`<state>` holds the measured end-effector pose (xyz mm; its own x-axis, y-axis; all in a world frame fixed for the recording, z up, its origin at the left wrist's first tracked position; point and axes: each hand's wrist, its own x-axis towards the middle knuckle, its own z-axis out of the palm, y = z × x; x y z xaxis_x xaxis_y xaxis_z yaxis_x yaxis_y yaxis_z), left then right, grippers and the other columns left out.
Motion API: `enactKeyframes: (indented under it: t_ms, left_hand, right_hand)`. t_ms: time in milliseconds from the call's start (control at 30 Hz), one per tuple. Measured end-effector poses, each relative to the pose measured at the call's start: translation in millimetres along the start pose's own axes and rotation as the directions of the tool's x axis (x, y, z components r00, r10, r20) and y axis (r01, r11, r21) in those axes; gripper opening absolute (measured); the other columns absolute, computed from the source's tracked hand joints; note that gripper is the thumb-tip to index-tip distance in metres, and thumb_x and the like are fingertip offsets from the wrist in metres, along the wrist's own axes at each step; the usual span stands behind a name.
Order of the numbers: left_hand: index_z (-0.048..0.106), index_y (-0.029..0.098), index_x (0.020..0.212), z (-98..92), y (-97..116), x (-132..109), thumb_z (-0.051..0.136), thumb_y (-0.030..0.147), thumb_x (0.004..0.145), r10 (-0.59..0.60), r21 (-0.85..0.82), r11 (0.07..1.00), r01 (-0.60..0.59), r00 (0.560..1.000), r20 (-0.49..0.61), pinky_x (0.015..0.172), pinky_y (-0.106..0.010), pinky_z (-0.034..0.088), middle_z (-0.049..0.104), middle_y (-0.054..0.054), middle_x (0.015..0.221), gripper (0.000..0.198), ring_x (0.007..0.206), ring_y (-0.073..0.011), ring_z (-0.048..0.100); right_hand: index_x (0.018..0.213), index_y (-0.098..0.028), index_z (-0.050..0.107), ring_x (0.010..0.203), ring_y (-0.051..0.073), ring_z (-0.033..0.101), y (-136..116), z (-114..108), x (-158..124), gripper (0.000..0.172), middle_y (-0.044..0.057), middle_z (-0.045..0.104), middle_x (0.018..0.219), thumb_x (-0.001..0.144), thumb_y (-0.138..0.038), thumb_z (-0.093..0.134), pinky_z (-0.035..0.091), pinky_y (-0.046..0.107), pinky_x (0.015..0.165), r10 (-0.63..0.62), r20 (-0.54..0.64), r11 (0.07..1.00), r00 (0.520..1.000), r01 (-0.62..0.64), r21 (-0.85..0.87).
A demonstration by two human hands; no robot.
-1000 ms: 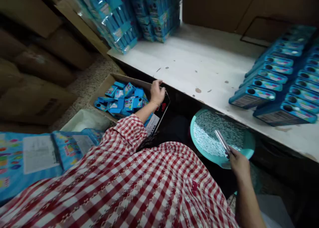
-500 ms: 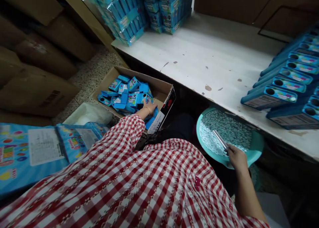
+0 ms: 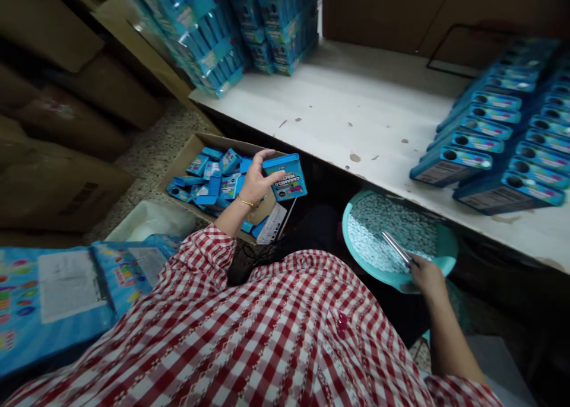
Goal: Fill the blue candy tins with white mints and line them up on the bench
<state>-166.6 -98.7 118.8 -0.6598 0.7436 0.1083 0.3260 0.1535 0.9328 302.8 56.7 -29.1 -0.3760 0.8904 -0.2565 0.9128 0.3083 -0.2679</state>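
My left hand (image 3: 256,181) grips a small blue printed box (image 3: 285,177) and holds it up above a cardboard carton (image 3: 187,155) on the floor, which is filled with several more such boxes. My right hand (image 3: 426,274) is closed on a shiny metal scoop (image 3: 396,248) whose far end rests in a teal basin (image 3: 445,256) full of small pale candies, tucked under the table's front edge.
A white table (image 3: 356,110) bears rows of blue boxes (image 3: 494,140) at the right and wrapped blue packs (image 3: 222,33) at the back left. Brown cartons (image 3: 57,158) line the left. Large colourful printed packets (image 3: 53,282) lie at my left.
My left hand dipped into the carton, then came up holding one blue box. My right hand has stayed on the scoop in the basin.
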Motion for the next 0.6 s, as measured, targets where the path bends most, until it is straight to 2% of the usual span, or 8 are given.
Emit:
enactKeyframes:
  t_ms: [67, 133, 200, 267, 333, 400, 500, 600]
  left_hand:
    - [0.051, 0.019, 0.113, 35.7, 17.6, -7.3, 0.069, 0.036, 0.073, -0.167, -0.273, 0.941, 0.200, 0.976, 0.139, 0.079, -0.032, 0.052, 0.063, -0.003, 0.095, 0.046, 0.083, -0.0155, 0.061]
    - [0.054, 0.018, 0.106, 70.9, 22.2, -19.5, 0.066, 0.034, 0.075, -0.342, -0.386, 0.808, 0.446, 0.887, 0.308, 0.069, -0.027, 0.051, 0.062, -0.002, 0.085, 0.037, 0.071, -0.0119, 0.059]
    - [0.057, 0.018, 0.100, 97.3, 15.0, -35.4, 0.066, 0.029, 0.075, -0.468, -0.332, 0.708, 0.623, 0.767, 0.439, 0.061, -0.023, 0.048, 0.061, 0.000, 0.077, 0.030, 0.062, -0.0097, 0.056]
    - [0.060, 0.019, 0.099, 110.3, 0.6, -52.3, 0.065, 0.029, 0.074, -0.539, -0.143, 0.704, 0.695, 0.655, 0.529, 0.058, -0.023, 0.048, 0.061, 0.000, 0.074, 0.027, 0.062, -0.0108, 0.056]
    - [0.064, 0.019, 0.098, 109.6, -14.9, -66.6, 0.064, 0.034, 0.075, -0.549, 0.098, 0.768, 0.632, 0.573, 0.608, 0.064, -0.028, 0.051, 0.065, -0.003, 0.085, 0.028, 0.074, -0.0164, 0.062]
    - [0.068, 0.018, 0.096, 98.6, -26.8, -75.0, 0.063, 0.041, 0.075, -0.482, 0.251, 0.856, 0.452, 0.521, 0.704, 0.084, -0.037, 0.051, 0.064, -0.009, 0.112, 0.031, 0.104, -0.0254, 0.060]
    - [0.066, 0.025, 0.114, 75.5, -33.9, -76.7, 0.063, 0.042, 0.076, -0.304, 0.284, 0.952, 0.111, 0.401, 0.864, 0.111, -0.045, 0.030, 0.042, -0.005, 0.145, 0.042, 0.139, -0.0307, 0.030]
    - [0.048, 0.032, 0.135, 60.8, -33.5, -73.5, 0.060, 0.041, 0.080, -0.179, 0.202, 0.976, -0.080, 0.229, 0.957, 0.116, -0.048, 0.019, 0.035, -0.002, 0.150, 0.057, 0.143, -0.0269, 0.021]
  right_hand:
    - [0.106, -0.014, 0.073, 0.076, 0.025, 0.067, -12.0, -8.4, -2.2, 0.039, 0.012, 0.074, 0.086, 0.079, -0.021, 0.046, 0.051, 0.033, 0.066, 0.006, 0.024, 1.000, 1.000, -0.005, -0.029]
    - [0.112, -0.016, 0.071, 0.083, 0.024, 0.066, -25.1, -20.5, -5.9, 0.040, 0.012, 0.073, 0.095, 0.082, -0.017, 0.044, 0.050, 0.031, 0.071, 0.041, 0.068, 0.996, 0.997, -0.035, -0.085]
    - [0.119, -0.019, 0.067, 0.087, 0.022, 0.065, -34.8, -34.3, -10.0, 0.044, 0.012, 0.071, 0.104, 0.082, -0.012, 0.042, 0.048, 0.029, 0.072, 0.090, 0.107, 0.981, 0.990, -0.070, -0.178]
    - [0.123, -0.019, 0.063, 0.091, 0.022, 0.063, -38.9, -46.4, -13.6, 0.046, 0.014, 0.068, 0.110, 0.084, -0.009, 0.041, 0.046, 0.027, 0.072, 0.125, 0.130, 0.958, 0.984, -0.085, -0.273]
    - [0.119, -0.015, 0.064, 0.096, 0.023, 0.061, -38.8, -52.8, -15.4, 0.042, 0.017, 0.066, 0.109, 0.087, -0.009, 0.038, 0.044, 0.027, 0.075, 0.123, 0.156, 0.950, 0.980, -0.071, -0.305]
    - [0.114, -0.013, 0.066, 0.100, 0.024, 0.059, -38.8, -50.2, -13.9, 0.040, 0.018, 0.065, 0.107, 0.089, -0.010, 0.036, 0.043, 0.029, 0.079, 0.113, 0.194, 0.960, 0.974, -0.056, -0.275]
    - [0.117, -0.014, 0.066, 0.102, 0.024, 0.059, -49.0, -28.7, -3.2, 0.042, 0.017, 0.066, 0.109, 0.088, -0.009, 0.035, 0.043, 0.030, 0.082, 0.129, 0.251, 0.982, 0.959, -0.089, -0.164]
    - [0.121, -0.016, 0.065, 0.103, 0.023, 0.061, -74.1, 4.0, 15.6, 0.045, 0.015, 0.067, 0.111, 0.086, -0.007, 0.037, 0.043, 0.028, 0.086, 0.155, 0.275, 0.987, 0.949, -0.157, -0.015]
